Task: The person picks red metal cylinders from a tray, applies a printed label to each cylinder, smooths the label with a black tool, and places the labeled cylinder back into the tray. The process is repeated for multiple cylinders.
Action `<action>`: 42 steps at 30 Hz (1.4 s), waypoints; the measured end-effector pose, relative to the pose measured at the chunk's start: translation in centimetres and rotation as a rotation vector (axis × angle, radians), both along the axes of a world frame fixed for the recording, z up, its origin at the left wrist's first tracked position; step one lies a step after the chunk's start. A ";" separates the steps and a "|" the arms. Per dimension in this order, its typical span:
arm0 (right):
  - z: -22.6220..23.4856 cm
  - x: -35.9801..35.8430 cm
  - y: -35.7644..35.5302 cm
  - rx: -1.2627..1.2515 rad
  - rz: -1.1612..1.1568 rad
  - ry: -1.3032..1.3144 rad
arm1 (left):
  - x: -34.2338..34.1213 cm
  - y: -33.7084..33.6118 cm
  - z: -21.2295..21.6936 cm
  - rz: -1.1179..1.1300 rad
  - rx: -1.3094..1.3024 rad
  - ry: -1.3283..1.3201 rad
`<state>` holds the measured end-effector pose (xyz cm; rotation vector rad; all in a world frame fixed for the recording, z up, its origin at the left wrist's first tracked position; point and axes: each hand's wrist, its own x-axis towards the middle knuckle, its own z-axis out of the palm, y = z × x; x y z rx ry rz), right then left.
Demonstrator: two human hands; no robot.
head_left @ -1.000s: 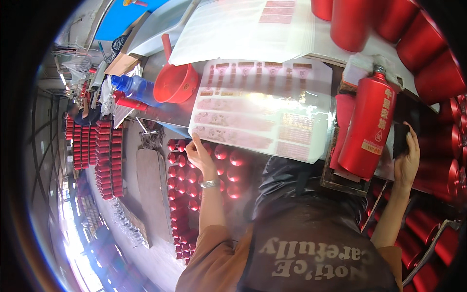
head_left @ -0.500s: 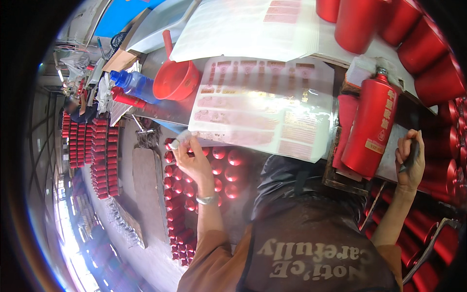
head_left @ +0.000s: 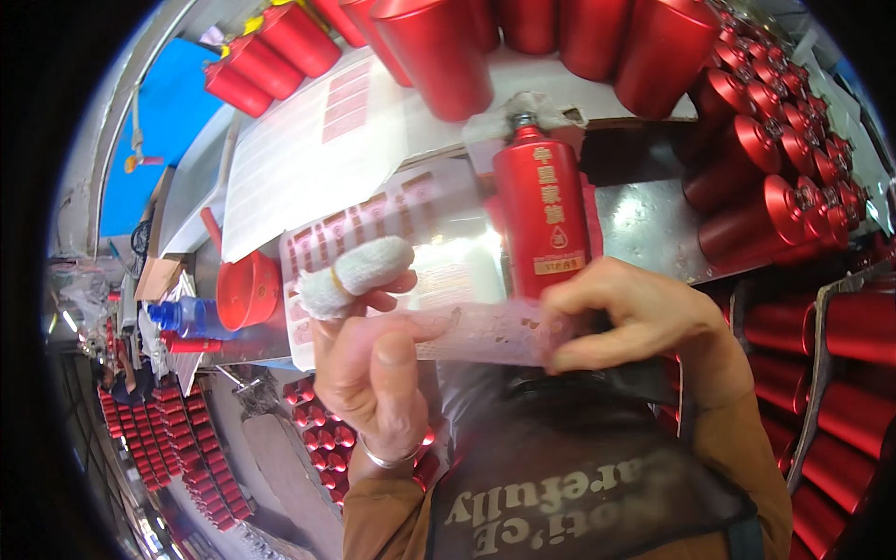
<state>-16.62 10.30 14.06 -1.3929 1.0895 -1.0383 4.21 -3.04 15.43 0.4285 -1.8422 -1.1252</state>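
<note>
A translucent pinkish strip of printed film (head_left: 481, 338) is stretched between my hands in front of my apron. My left hand (head_left: 373, 373) pinches its left end; a white cloth wrap (head_left: 369, 271) covers one or more of that hand's fingers. My right hand (head_left: 639, 313) grips the right end between thumb and fingers, and something dark shows in its palm, too hidden to name. Just beyond the strip lies a red bottle (head_left: 539, 210) with gold lettering, its neck pointing away from me. Left of the bottle, a sheet of printed film pieces (head_left: 373, 224) rests on the table.
Several red bottles (head_left: 434, 56) stand along the far side, and more crowd the right (head_left: 747, 224). At left are a red plastic ladle (head_left: 247, 291), a blue bottle (head_left: 191, 317) and a stack of white sheets (head_left: 308, 159). Rows of red bottles (head_left: 322, 439) stand below the table.
My hands have come together from far apart, and the strip is now held between them. My view has swung right, placing the red bottle nearer the middle.
</note>
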 end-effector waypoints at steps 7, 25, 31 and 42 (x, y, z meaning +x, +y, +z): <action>-3.5 -4.5 9.4 0.452 -0.372 -0.071 | -1.8 3.1 -7.7 -0.095 0.118 -0.315; -8.5 -7.7 9.6 0.369 -0.475 0.065 | -4.1 2.7 -11.5 -0.242 0.575 -0.293; -8.7 -7.9 9.7 0.362 -0.511 0.089 | -4.9 3.6 -10.8 -0.228 0.604 -0.359; -9.8 -8.4 9.3 0.347 -0.522 0.199 | -5.3 4.2 -10.3 -0.202 0.593 -0.389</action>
